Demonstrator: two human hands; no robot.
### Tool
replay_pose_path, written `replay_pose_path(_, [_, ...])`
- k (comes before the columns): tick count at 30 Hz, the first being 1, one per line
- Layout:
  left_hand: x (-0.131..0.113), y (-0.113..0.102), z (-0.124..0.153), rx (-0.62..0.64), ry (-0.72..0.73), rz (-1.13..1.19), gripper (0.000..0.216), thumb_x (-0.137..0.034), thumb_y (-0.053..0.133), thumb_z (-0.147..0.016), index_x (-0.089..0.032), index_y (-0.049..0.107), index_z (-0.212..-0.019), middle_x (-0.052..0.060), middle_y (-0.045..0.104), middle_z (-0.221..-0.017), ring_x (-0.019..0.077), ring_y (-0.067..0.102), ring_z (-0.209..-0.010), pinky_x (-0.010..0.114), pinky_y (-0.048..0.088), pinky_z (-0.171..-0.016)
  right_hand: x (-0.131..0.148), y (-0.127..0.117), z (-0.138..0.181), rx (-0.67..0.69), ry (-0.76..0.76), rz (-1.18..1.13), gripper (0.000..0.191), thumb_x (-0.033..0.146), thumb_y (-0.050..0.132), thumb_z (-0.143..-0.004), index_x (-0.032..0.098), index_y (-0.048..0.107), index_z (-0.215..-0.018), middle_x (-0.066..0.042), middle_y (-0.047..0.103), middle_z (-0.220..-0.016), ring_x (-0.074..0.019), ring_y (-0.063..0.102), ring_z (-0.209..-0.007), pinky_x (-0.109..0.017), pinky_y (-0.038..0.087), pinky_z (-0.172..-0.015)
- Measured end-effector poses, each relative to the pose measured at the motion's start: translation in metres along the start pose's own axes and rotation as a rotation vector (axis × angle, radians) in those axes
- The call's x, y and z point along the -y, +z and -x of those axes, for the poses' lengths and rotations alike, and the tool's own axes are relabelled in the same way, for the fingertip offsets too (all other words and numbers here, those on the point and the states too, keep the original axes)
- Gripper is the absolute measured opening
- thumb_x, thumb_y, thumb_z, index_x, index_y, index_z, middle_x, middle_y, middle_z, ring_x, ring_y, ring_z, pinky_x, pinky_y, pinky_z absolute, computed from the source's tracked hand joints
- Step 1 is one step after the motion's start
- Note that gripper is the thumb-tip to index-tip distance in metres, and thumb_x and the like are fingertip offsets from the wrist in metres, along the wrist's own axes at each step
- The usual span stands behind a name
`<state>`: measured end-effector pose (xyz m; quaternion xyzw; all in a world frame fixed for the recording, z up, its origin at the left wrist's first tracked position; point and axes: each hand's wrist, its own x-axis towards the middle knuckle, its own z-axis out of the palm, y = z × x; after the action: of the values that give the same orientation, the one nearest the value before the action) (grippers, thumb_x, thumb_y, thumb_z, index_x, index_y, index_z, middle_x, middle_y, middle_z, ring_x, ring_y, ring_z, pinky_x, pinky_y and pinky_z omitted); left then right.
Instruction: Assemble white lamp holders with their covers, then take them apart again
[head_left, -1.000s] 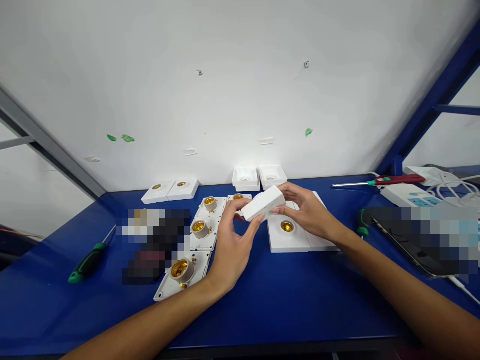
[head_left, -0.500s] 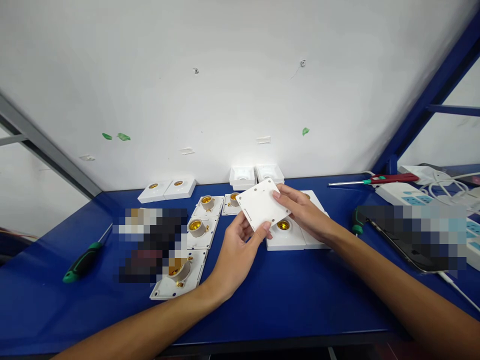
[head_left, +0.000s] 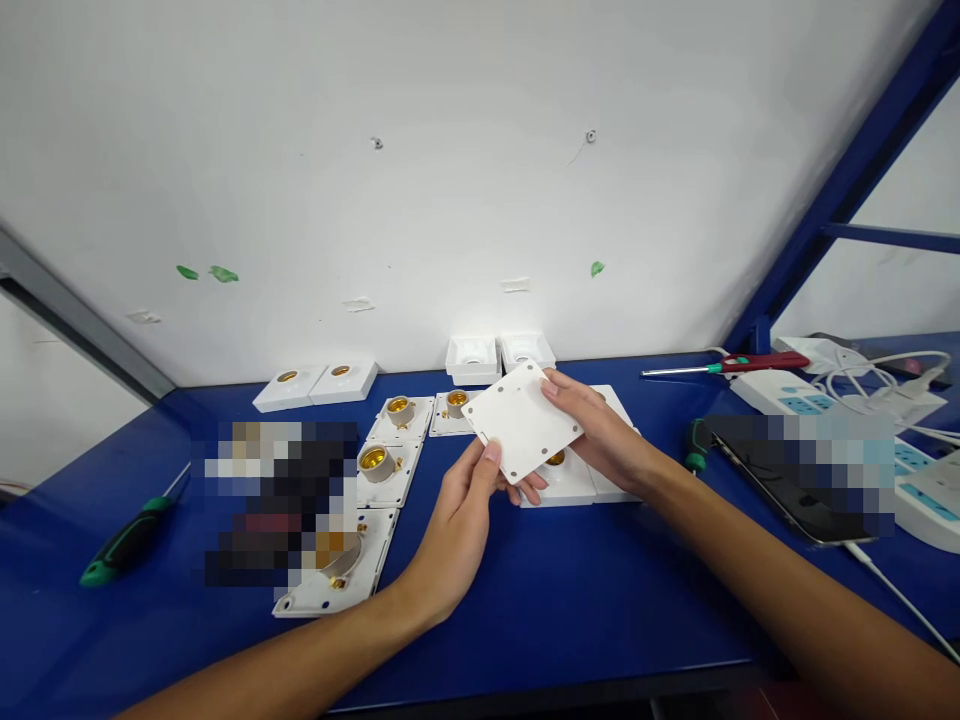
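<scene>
A white square plate (head_left: 523,420) with small holes near its edges is tilted above the table, its flat face toward me. My left hand (head_left: 457,515) pinches its lower left side, thumb on the face and fingers behind. My right hand (head_left: 592,425) grips the right edge, thumb on top. Whatever is on the plate's far side is hidden. Just behind it are white square lamp holders (head_left: 559,485), partly covered by plate and hand. Left of my hands stand lamp sockets with brass-coloured threads on white base plates (head_left: 386,485).
White box-shaped covers (head_left: 474,360) and two finished-looking lamp holders (head_left: 343,383) sit along the wall. A green-black screwdriver (head_left: 127,540) lies left, and another green handle (head_left: 697,445) right. A red-handled tool (head_left: 765,363), a phone (head_left: 787,480) and power strips (head_left: 919,500) with cables occupy the right.
The plate has turned a little in my hands, and my left thumb has shifted to its left corner. The whole view has moved slightly, so things appear further left.
</scene>
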<state>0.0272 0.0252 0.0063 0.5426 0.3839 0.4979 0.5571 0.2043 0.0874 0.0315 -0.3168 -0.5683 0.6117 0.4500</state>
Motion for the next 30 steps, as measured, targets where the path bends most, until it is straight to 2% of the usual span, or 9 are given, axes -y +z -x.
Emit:
replay_pose_path(3, [0.005, -0.001, 0.0, -0.007, -0.016, 0.022, 0.05, -0.058, 0.042, -0.107, -0.016, 0.068, -0.097, 0.009, 0.074, -0.089, 0.0228, 0.065, -0.083, 0.037, 0.048, -0.083, -0.001, 0.002, 0.0, 0.029, 0.003, -0.003, 0.038, 0.06, 0.066, -0.093, 0.024, 0.066, -0.106, -0.002, 0.066, -0.081, -0.0163, 0.057, -0.067, -0.031, 0.045, -0.06])
replay_pose_path(5, [0.008, -0.002, -0.001, -0.002, -0.016, 0.056, 0.052, -0.059, 0.04, -0.107, -0.016, 0.067, -0.096, 0.01, 0.074, -0.09, 0.0232, 0.065, -0.081, 0.037, 0.047, -0.081, -0.003, 0.002, -0.002, 0.026, -0.001, -0.016, 0.04, 0.062, 0.061, -0.095, 0.023, 0.067, -0.103, -0.003, 0.069, -0.084, -0.0178, 0.06, -0.072, -0.031, 0.048, -0.063])
replay_pose_path(8, [0.011, -0.004, -0.002, 0.024, -0.01, 0.085, 0.057, -0.06, 0.036, -0.108, -0.016, 0.068, -0.094, 0.011, 0.075, -0.088, 0.0233, 0.064, -0.077, 0.038, 0.046, -0.077, -0.004, 0.0, -0.003, 0.025, -0.014, -0.024, 0.04, 0.059, 0.056, -0.099, 0.023, 0.071, -0.106, -0.007, 0.074, -0.102, -0.0206, 0.066, -0.089, -0.032, 0.054, -0.075])
replay_pose_path(11, [0.011, -0.006, -0.003, 0.029, -0.014, 0.062, 0.063, -0.061, 0.032, -0.108, -0.016, 0.071, -0.088, 0.01, 0.074, -0.083, 0.0227, 0.062, -0.073, 0.038, 0.045, -0.076, -0.001, -0.005, -0.001, 0.122, -0.045, 0.067, 0.032, 0.045, 0.059, -0.098, 0.028, 0.071, -0.122, -0.007, 0.074, -0.121, -0.0224, 0.068, -0.104, -0.035, 0.056, -0.084])
replay_pose_path(14, [0.012, -0.008, -0.003, 0.031, -0.024, 0.02, 0.07, -0.061, 0.028, -0.109, -0.017, 0.072, -0.077, 0.01, 0.073, -0.076, 0.022, 0.059, -0.071, 0.037, 0.044, -0.076, 0.002, -0.006, 0.002, 0.2, -0.097, 0.219, 0.041, 0.03, 0.058, -0.096, 0.034, 0.064, -0.136, -0.005, 0.068, -0.139, -0.0236, 0.065, -0.119, -0.037, 0.058, -0.088])
replay_pose_path(16, [0.013, -0.009, -0.003, 0.036, -0.036, 0.003, 0.072, -0.06, 0.027, -0.109, -0.017, 0.072, -0.073, 0.009, 0.072, -0.072, 0.0212, 0.058, -0.068, 0.036, 0.043, -0.074, 0.004, -0.005, 0.003, 0.22, -0.11, 0.291, 0.045, 0.027, 0.057, -0.096, 0.035, 0.06, -0.141, -0.005, 0.065, -0.143, -0.0239, 0.063, -0.123, -0.037, 0.058, -0.087])
replay_pose_path(21, [0.015, -0.01, -0.005, 0.028, -0.063, -0.017, 0.076, -0.06, 0.023, -0.11, -0.015, 0.072, -0.073, 0.009, 0.071, -0.068, 0.0203, 0.057, -0.066, 0.035, 0.042, -0.073, 0.002, -0.001, 0.0, 0.184, -0.11, 0.24, 0.035, 0.039, 0.063, -0.099, 0.03, 0.064, -0.132, -0.007, 0.071, -0.124, -0.0259, 0.061, -0.123, -0.039, 0.054, -0.095])
replay_pose_path(27, [0.012, -0.007, -0.001, 0.03, -0.089, -0.062, 0.073, -0.062, 0.029, -0.108, -0.015, 0.069, -0.069, 0.008, 0.07, -0.067, 0.02, 0.057, -0.069, 0.034, 0.043, -0.077, 0.0, 0.002, -0.002, 0.071, -0.096, 0.153, 0.031, 0.039, 0.064, -0.097, 0.027, 0.069, -0.125, -0.006, 0.072, -0.106, -0.0204, 0.065, -0.095, -0.037, 0.052, -0.084])
replay_pose_path(30, [0.011, -0.005, 0.002, 0.005, -0.077, -0.081, 0.068, -0.062, 0.032, -0.108, -0.015, 0.069, -0.074, 0.007, 0.069, -0.066, 0.0206, 0.057, -0.071, 0.035, 0.043, -0.078, -0.001, 0.003, -0.001, 0.034, -0.083, 0.111, 0.029, 0.039, 0.068, -0.095, 0.026, 0.071, -0.121, -0.004, 0.069, -0.095, -0.0196, 0.065, -0.089, -0.036, 0.05, -0.081])
